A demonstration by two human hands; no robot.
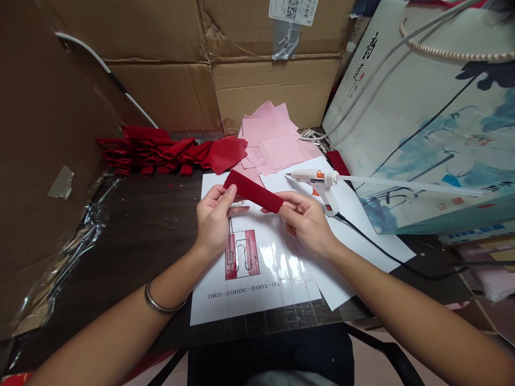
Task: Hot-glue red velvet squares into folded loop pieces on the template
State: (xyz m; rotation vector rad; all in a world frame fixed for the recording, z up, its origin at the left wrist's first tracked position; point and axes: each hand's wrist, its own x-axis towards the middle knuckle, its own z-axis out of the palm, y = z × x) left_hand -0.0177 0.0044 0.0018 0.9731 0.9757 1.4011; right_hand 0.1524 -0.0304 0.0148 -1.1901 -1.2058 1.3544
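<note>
A dark red strip (253, 191), velvety and folded flat, is stretched between my two hands, slanting down to the right. My left hand (215, 222) pinches its left end, thumb on top. At the lower right end, my right hand (303, 220) grips it between thumb and fingers. A small pale piece (238, 203) shows under the strip by my left fingers; I cannot tell what it is. Beneath my hands lies a white printed sheet (257, 300) with a red and black drawing. A white glue gun (322, 187) with a long clear stick rests right of my right hand.
Stacked red folded pieces (161, 153) line the back left. Pink paper squares (277, 139) are heaped at the back, beside metal clips (317, 138). Cardboard walls (161, 96) enclose the back and left; a large printed bag (434, 123) stands right. The gun's black cord (370, 244) trails right.
</note>
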